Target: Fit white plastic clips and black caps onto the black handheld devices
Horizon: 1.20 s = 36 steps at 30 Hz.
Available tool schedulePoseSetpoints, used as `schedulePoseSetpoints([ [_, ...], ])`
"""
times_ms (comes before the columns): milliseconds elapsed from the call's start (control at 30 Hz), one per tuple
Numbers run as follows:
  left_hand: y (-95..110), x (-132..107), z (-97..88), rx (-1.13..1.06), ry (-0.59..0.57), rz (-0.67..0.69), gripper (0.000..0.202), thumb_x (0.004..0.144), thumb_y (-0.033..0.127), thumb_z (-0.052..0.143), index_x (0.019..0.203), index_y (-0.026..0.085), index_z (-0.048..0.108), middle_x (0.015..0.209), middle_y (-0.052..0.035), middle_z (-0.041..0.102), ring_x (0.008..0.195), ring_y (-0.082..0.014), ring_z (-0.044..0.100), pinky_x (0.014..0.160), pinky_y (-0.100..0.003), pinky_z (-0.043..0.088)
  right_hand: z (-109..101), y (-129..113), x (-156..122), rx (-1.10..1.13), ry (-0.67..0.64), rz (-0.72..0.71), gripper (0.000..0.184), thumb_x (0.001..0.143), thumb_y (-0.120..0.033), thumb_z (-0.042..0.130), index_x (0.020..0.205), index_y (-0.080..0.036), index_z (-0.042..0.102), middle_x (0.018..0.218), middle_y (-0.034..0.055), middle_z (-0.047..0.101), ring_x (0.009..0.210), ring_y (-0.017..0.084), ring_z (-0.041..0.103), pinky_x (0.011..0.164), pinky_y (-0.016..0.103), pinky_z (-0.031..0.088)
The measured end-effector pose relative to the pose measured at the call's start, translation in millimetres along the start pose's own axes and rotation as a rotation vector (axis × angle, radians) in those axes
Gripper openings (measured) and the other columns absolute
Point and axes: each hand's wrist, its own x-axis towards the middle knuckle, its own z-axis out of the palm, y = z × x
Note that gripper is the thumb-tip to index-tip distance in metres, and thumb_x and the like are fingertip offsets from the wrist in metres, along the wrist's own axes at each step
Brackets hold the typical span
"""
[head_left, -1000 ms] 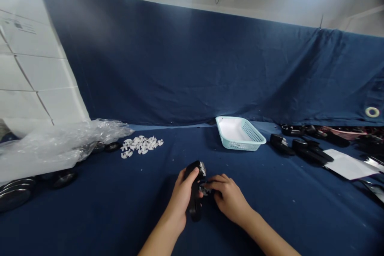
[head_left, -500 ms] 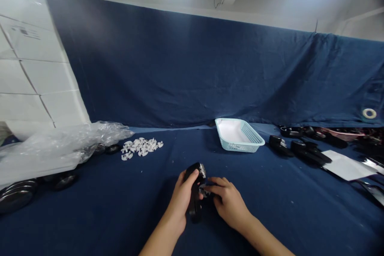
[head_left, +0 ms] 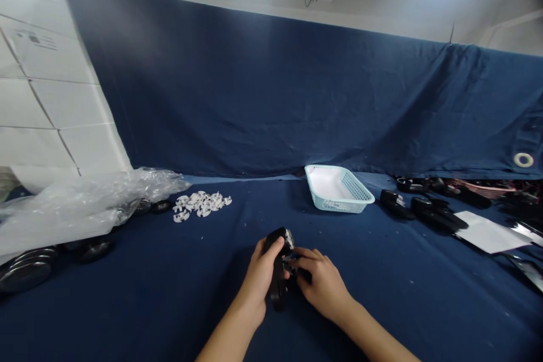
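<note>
My left hand [head_left: 261, 268] is wrapped round a long black plastic part [head_left: 278, 288] with a thick head at its upper end, its thumb on top. White bits show on the right side of that head. My right hand [head_left: 321, 280] is at the right side of the part, its fingers bent and pressed in at a small grey-white piece [head_left: 291, 264]. Its fingertips and that piece are partly hidden, so the kind of piece cannot be made out. Farther off on the left lies a pile of small white plastic pieces [head_left: 202, 202].
A light blue basket [head_left: 343, 205] lined with white stands at the back. Similar black parts [head_left: 436, 216] and a white sheet [head_left: 486, 232] lie to the right. At left, clear plastic wrap [head_left: 85, 203] partly covers round black discs [head_left: 29, 271]. A blue cloth [head_left: 263, 96] hangs behind.
The black part in my left hand has shifted slightly right. My right fingers have moved in closer against its side and bent more.
</note>
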Motion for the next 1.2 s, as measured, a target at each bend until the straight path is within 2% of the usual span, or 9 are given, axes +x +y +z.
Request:
schedulePoseSetpoints([
  [300,-0.6,1.3,1.0,-0.006,0.013,-0.006,0.052,0.074,0.051,0.067,0.115,0.021,0.056,0.079,-0.0028,0.064,0.047,-0.0098,0.059,0.043,-0.019,0.042,1.2,-0.2,-0.3,-0.003,-0.039,0.046,0.039,0.076,-0.012,0.052,0.106,-0.032,0.069,0.127,0.0031,0.06,0.112,0.025,0.056,0.091,0.042,0.041],
  [567,-1.2,1.2,1.7,-0.017,0.012,0.007,0.049,0.075,0.05,0.066,0.113,0.021,0.056,0.081,-0.0025,0.063,0.046,-0.0091,0.059,0.044,-0.019,0.043,1.3,-0.2,-1.1,-0.012,-0.013,0.015,0.039,0.078,-0.012,0.051,0.106,-0.032,0.069,0.131,-0.0002,0.057,0.118,0.026,0.05,0.091,0.041,0.042],
  [767,-1.6,1.1,1.6,-0.018,0.004,0.002,0.051,0.074,0.051,0.067,0.114,0.021,0.055,0.078,-0.0016,0.063,0.046,-0.0096,0.059,0.043,-0.019,0.043,0.6,-0.3,0.1,-0.001,-0.013,-0.033,0.038,0.077,-0.01,0.05,0.102,-0.03,0.07,0.122,-0.0002,0.064,0.113,0.022,0.053,0.089,0.037,0.042],
  [1200,-1.2,0.5,1.2,-0.01,0.011,0.002,0.047,0.077,0.05,0.064,0.113,0.021,0.055,0.079,-0.0023,0.062,0.048,-0.0103,0.059,0.043,-0.019,0.043,0.5,1.0,0.5,-0.001,0.012,-0.053,0.034,0.08,-0.012,0.051,0.102,-0.031,0.069,0.117,-0.0031,0.066,0.108,0.023,0.054,0.083,0.037,0.042],
])
